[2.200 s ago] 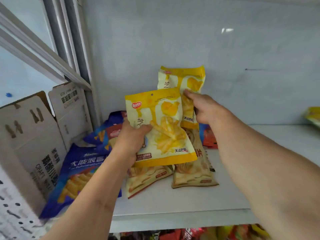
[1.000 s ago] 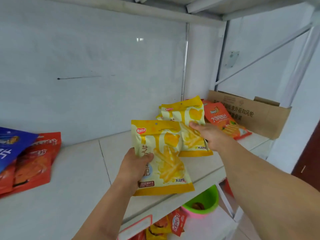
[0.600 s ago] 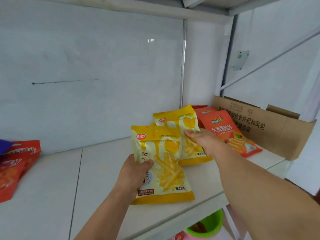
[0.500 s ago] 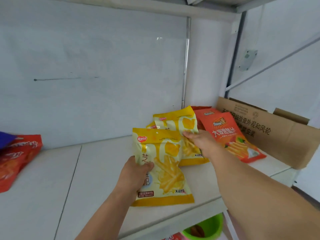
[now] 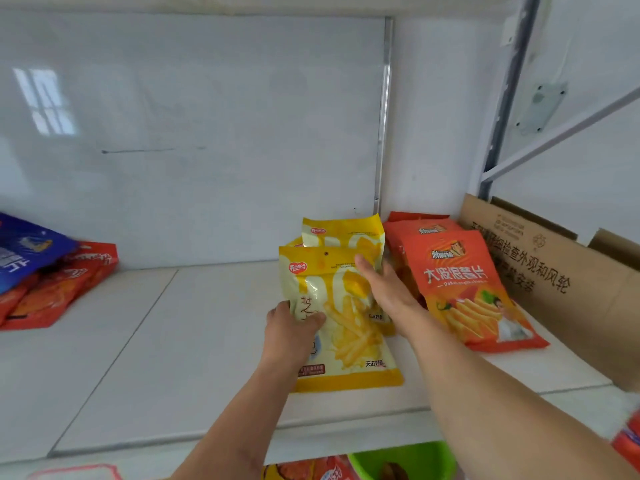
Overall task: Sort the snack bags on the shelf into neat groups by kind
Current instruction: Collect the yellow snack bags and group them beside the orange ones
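Note:
My left hand [image 5: 291, 332] grips a yellow snack bag [image 5: 341, 336] by its left edge, its bottom resting on the white shelf [image 5: 166, 348]. My right hand [image 5: 384, 287] lies flat with its fingers apart against a second yellow bag [image 5: 341, 233] that leans behind the first, with more yellow showing behind. Orange snack bags [image 5: 464, 285] lean in a stack just right of the yellow ones. At the far left lie red bags [image 5: 59, 289] with a blue bag [image 5: 24, 251] on top.
A flattened cardboard box [image 5: 554, 271] stands at the shelf's right end behind the orange bags. White back panels close off the rear. Below the shelf edge a green bowl [image 5: 405, 460] and more snack bags show.
Both hands carried the two yellow bags from the left pile to the right end of the shelf. The rear bag now leans with the other yellow ones and my right hand has opened against it.

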A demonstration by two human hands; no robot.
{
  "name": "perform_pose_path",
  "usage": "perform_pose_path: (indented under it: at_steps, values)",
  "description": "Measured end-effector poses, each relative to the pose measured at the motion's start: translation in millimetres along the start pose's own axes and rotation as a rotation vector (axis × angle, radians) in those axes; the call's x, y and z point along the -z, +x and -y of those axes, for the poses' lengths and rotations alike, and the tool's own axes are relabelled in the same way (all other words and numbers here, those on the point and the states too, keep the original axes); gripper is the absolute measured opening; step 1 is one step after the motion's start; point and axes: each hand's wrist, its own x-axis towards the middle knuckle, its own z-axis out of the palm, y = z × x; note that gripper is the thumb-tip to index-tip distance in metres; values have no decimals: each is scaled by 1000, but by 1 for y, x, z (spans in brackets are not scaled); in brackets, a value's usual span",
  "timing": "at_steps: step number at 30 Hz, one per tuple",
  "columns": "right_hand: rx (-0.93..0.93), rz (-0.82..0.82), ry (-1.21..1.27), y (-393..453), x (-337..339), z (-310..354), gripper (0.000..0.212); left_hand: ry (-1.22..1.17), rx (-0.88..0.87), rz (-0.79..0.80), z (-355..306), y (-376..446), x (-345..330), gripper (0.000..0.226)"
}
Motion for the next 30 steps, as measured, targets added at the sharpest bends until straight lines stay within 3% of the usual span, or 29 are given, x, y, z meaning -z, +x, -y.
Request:
perform_pose_path:
  at_steps: [2,7,12,15,21,24,30]
  values:
    - [55,3,-45,3,1,-3,90,-5,-2,-3,-2,2,-7,28]
    - [64,13,-75,14,3,-4,109,-17,-14,-4,-3,8,-19,31]
    - [60,77,-24,26,3,-9,100,18,-32,-10,-5,20,-30,41]
    - [62,57,-30,34,3,-14,109,50,-31,-6,-8,27,-36,45]
    - [56,58,-58,44,3,-16,113,65,-14,-27,-8,34,-39,41]
    - [41,51,-85,44,3,-15,112,50,-6,-41,-10,30,-37,50]
    - [52,-66,-311,37,1,2,134,-8,-15,-84,-12,23,-27,65]
